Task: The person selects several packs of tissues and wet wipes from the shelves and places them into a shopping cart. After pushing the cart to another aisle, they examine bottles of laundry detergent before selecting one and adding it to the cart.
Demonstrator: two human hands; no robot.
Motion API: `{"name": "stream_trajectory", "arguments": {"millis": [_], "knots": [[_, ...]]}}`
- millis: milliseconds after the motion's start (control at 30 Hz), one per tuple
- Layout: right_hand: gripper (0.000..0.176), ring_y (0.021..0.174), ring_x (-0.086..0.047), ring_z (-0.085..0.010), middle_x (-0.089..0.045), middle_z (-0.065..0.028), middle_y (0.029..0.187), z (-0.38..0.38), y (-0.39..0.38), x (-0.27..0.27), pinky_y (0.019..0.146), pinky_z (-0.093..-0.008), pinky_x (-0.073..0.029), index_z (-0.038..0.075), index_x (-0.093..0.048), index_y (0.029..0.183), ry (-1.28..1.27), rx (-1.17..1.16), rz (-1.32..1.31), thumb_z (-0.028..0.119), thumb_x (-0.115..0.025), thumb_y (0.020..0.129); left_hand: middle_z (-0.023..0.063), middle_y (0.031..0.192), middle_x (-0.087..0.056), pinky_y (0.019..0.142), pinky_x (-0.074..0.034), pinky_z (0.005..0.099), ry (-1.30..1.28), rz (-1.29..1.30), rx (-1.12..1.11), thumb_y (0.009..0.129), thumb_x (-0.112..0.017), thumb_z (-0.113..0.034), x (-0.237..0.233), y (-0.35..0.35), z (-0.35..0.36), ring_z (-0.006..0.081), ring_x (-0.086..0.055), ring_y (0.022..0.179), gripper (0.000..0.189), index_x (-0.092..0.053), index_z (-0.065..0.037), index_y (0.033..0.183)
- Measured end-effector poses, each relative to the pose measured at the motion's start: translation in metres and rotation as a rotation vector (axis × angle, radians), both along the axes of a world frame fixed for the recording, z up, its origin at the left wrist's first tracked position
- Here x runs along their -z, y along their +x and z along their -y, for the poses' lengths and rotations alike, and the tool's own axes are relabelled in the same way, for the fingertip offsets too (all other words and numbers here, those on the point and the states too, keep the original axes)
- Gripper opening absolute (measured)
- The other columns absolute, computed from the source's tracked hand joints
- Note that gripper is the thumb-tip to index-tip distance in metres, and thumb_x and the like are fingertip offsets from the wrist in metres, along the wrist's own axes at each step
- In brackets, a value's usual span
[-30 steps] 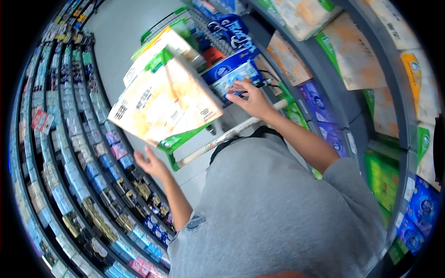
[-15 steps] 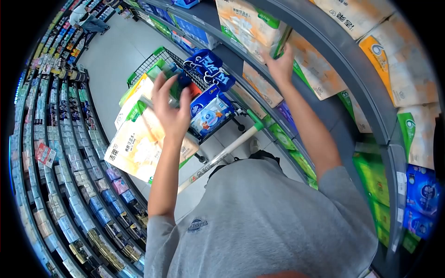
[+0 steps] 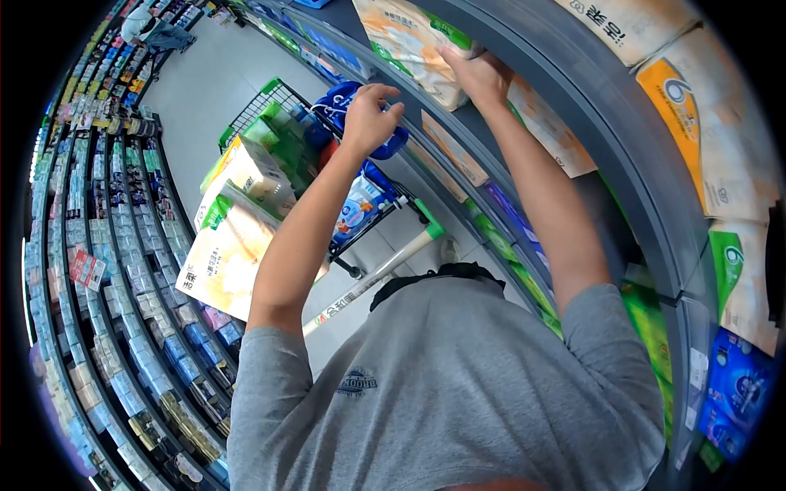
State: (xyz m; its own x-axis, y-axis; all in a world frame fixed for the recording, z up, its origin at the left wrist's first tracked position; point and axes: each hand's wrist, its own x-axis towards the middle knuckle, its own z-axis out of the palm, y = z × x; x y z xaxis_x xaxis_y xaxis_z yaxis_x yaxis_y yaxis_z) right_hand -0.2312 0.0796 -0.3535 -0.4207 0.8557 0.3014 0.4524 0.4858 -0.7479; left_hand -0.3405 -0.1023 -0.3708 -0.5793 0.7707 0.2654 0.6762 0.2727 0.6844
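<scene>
My right hand (image 3: pixel 483 78) has hold of the near end of an orange-and-white tissue pack (image 3: pixel 407 49) at the shelf, thumb on its printed front; the other fingers are partly hidden. My left hand (image 3: pixel 372 119) hovers above the shopping cart's shelf-side edge, empty, its fingers loosely bent and apart, in front of a blue package (image 3: pixel 336 100). A similar tissue pack (image 3: pixel 229 254) lies tilted on top of the cart's load, partly behind my left forearm. Another blue-and-white pack (image 3: pixel 360 204) sits in the cart near its handle.
The shopping cart's handle (image 3: pixel 372 282) is right before my body. Shelves with tissue packs (image 3: pixel 557 135) curve along the right, their grey edge (image 3: pixel 606 98) close to my right arm. Racks of small packages (image 3: pixel 139 327) line the left. A person (image 3: pixel 155 33) bends at the far rack.
My right hand has closed on the shelf's tissue pack, which sits further left in view. My left hand has moved right, from over the cart's tissue pack toward the blue package.
</scene>
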Motion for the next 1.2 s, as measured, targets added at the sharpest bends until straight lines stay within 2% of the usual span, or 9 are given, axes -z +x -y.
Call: {"name": "stream_trajectory", "arguments": {"millis": [200,300,367,467,533,633,700,1000,1200], "knots": [[0.077,0.097,-0.063,-0.0354,-0.065,-0.0222,0.107,0.002,0.020,0.003,0.086,-0.0400,-0.049,-0.003,-0.061,0.114,0.081,-0.036,-0.047,0.056,-0.076,0.068,0.0205,0.111,-0.064,0.079,-0.052,0.0334,-0.131,0.279,-0.090,0.076,-0.071,-0.019,-0.005,-0.027,-0.017,0.0274,-0.068,0.084,0.035,-0.069,-0.002,0.106],[0.061,0.097,-0.065,-0.0361,-0.068,-0.0182,0.105,0.009,0.036,0.012,0.082,-0.0452,-0.052,0.007,-0.066,0.112,0.186,0.046,-0.145,0.049,-0.077,0.069,0.0186,0.116,-0.064,0.081,-0.051,0.0332,-0.075,0.363,-0.106,0.078,-0.071,-0.020,0.002,-0.056,-0.035,0.0243,-0.065,0.095,0.048,-0.061,0.001,0.120],[0.061,0.095,-0.065,-0.0362,-0.067,-0.0185,0.104,0.014,0.049,0.014,0.081,-0.0453,-0.051,0.006,-0.066,0.111,0.217,0.064,-0.132,0.048,-0.078,0.068,0.0196,0.127,-0.057,0.083,-0.052,0.0363,-0.044,0.446,-0.084,0.081,-0.070,-0.022,-0.002,-0.064,-0.045,0.0259,-0.061,0.105,0.061,-0.049,0.004,0.133],[0.061,0.093,-0.064,-0.0364,-0.067,-0.0183,0.102,0.018,0.067,0.019,0.080,-0.0449,-0.051,0.005,-0.065,0.110,0.285,0.091,-0.120,0.046,-0.079,0.067,0.0210,0.128,-0.056,0.083,-0.052,0.0355,0.042,0.450,-0.104,0.080,-0.071,-0.022,-0.007,-0.067,-0.062,0.0256,-0.062,0.105,0.062,-0.050,0.004,0.132],[0.061,0.092,-0.064,-0.0365,-0.067,-0.0178,0.101,0.022,0.079,0.018,0.080,-0.0445,-0.051,0.005,-0.065,0.109,0.324,0.099,-0.120,0.045,-0.080,0.066,0.0204,0.125,-0.058,0.084,-0.052,0.0345,0.109,0.431,-0.146,0.084,-0.069,-0.019,0.002,-0.072,-0.083,0.0254,-0.061,0.106,0.054,-0.053,0.004,0.130],[0.068,0.095,-0.060,-0.0379,-0.063,-0.0212,0.103,0.037,0.098,0.009,0.084,-0.0441,-0.047,-0.005,-0.059,0.110,0.423,0.098,-0.188,0.038,-0.086,0.064,0.0185,0.119,-0.061,0.086,-0.050,0.0351,0.256,0.422,-0.071,0.075,-0.070,-0.007,0.004,-0.078,-0.104,0.0281,-0.062,0.101,0.070,-0.044,0.001,0.139],[0.069,0.097,-0.060,-0.0380,-0.062,-0.0221,0.105,0.040,0.112,0.018,0.085,-0.0442,-0.046,-0.005,-0.058,0.111,0.405,0.119,-0.146,0.037,-0.086,0.064,0.0162,0.116,-0.061,0.088,-0.050,0.0340,0.283,0.582,0.306,0.081,-0.066,-0.007,-0.008,-0.080,-0.110,0.0241,-0.059,0.106,0.054,-0.047,0.005,0.130],[0.072,0.112,-0.054,-0.0272,-0.053,-0.0208,0.120,0.077,0.173,0.032,0.093,-0.0382,-0.043,-0.008,-0.044,0.123,0.391,-0.017,-0.278,0.009,-0.087,0.067,0.0126,0.103,-0.068,0.080,-0.054,0.0374,0.232,0.796,0.298,0.076,-0.062,0.008,0.007,-0.041,-0.089,0.0249,-0.065,0.096,0.035,-0.065,0.002,0.110],[0.074,0.118,-0.051,-0.0267,-0.049,-0.0189,0.128,0.124,0.198,0.017,0.100,-0.0366,-0.040,-0.006,-0.039,0.132,0.492,-0.126,-0.259,0.004,-0.081,0.071,0.0110,0.108,-0.067,0.081,-0.054,0.0357,0.465,0.844,0.196,0.089,-0.066,-0.010,0.009,0.012,-0.030,0.0209,-0.066,0.095,0.030,-0.063,0.001,0.116]]}}
